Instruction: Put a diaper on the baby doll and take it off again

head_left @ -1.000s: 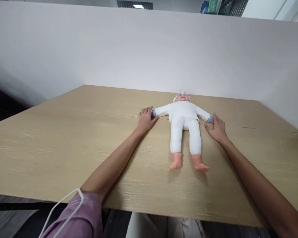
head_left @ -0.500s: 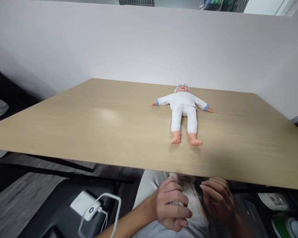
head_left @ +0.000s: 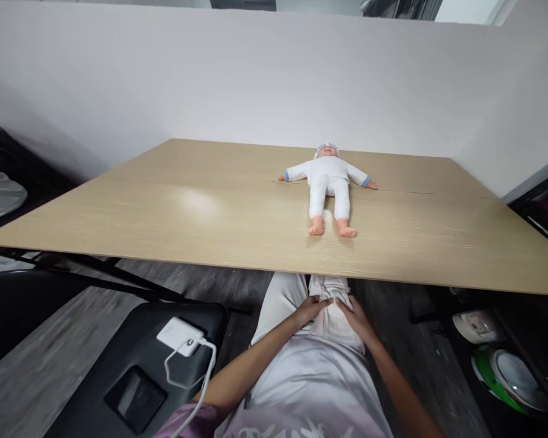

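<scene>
A baby doll [head_left: 327,182] in a white suit and cap lies on its back, arms spread, at the far middle of the wooden table [head_left: 210,213]. Neither hand touches it. Both hands are below the table's near edge, over my lap. My left hand [head_left: 313,307] and my right hand [head_left: 354,314] meet on a bunched white cloth [head_left: 329,291] lying on my light trousers. Their fingers are curled onto it.
White partition walls [head_left: 210,79] close the table's far and right sides. A black chair [head_left: 119,359] to my left carries a white power bank [head_left: 180,336] with a white cable. Green and white round things [head_left: 506,377] lie on the floor at the right.
Both hands have left the doll's arms and dropped under the table's edge to the cloth on my lap. The view has pulled back, so the doll looks farther off.
</scene>
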`<state>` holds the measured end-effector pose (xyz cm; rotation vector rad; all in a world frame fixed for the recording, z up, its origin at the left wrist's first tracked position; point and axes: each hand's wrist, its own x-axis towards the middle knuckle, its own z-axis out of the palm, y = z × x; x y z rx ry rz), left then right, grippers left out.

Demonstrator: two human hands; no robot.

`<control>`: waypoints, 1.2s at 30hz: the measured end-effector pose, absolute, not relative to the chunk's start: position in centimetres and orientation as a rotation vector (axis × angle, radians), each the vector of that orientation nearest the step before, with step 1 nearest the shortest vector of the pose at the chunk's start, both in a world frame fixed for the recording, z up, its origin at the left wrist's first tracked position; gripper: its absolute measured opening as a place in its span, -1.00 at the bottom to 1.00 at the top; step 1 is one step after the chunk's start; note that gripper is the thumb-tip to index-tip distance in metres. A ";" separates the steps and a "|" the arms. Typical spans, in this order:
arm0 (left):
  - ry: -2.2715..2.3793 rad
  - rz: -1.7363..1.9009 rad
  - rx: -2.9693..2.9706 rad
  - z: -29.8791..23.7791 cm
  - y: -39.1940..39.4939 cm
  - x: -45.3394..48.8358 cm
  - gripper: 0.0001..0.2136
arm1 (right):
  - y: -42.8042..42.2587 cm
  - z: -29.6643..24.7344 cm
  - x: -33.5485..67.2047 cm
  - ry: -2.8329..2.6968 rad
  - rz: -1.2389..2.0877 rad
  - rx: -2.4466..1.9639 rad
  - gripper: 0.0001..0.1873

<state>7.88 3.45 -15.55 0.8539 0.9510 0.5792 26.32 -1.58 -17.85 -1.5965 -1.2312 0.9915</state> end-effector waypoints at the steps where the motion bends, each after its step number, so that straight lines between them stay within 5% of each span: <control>1: 0.952 0.588 0.836 -15.1 3.3 8.2 -0.25 | -1.4 -16.8 25.8 -1.205 1.055 -1.556 -0.42; 5: 0.963 0.687 0.833 -10.6 -0.1 7.2 -0.17 | -4.4 -11.4 24.4 -1.039 1.175 -1.458 -0.38; 13: 0.764 0.864 1.104 1.3 -8.0 3.8 -0.43 | -13.7 -1.3 23.0 -1.059 1.002 -1.384 -0.30; 30: 0.892 0.891 0.811 -5.5 -0.4 5.6 -0.50 | -4.4 -4.1 23.9 -1.301 0.799 -1.695 -0.55; 36: 0.970 0.808 1.018 -4.8 -0.2 5.0 -0.59 | -3.1 -4.1 24.7 -1.303 0.075 -1.769 -0.56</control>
